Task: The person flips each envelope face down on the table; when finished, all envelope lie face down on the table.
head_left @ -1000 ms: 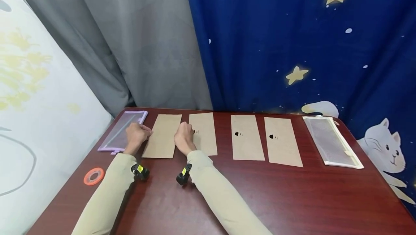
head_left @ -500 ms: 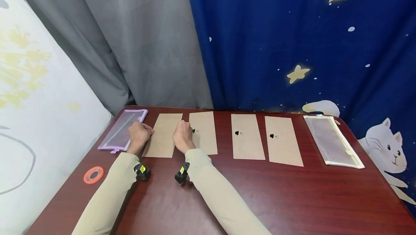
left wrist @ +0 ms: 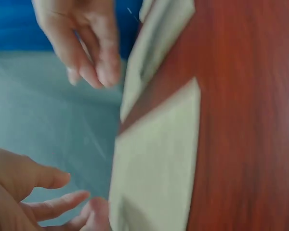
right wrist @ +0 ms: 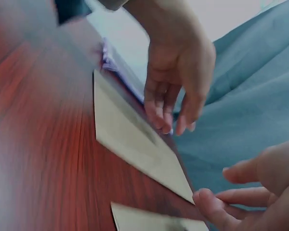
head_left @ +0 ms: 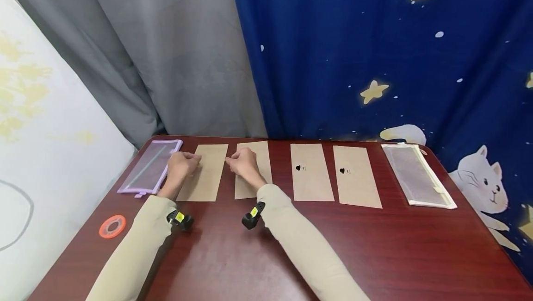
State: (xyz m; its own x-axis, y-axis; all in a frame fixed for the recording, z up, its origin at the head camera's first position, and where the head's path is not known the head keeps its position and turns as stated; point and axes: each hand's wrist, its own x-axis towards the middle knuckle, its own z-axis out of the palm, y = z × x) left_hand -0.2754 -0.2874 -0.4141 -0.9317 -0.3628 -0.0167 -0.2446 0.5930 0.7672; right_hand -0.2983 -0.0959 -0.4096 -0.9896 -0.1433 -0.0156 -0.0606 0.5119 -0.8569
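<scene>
Brown paper sheet (head_left: 208,178) lay on the bench (head_left: 374,254), left of centre in the head view. The left hand (head_left: 183,169) hovered at its left side, grip apart, thumb clear of the fingers. The right hand (head_left: 245,164), over a second sheet (head_left: 263,162) near mid-frame, also had its grip apart. A purple mesh pouch (head_left: 145,171) lay farther left, an orange ring (head_left: 104,231) at lower left, two hat-printed sheets (head_left: 312,180) right of centre.

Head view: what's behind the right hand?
Behind the right hand is the second brown sheet from the left, flat on the table. Its far end and parts of both sides show; the patch behind hand and wrist is covered, so any print there can't be seen.
</scene>
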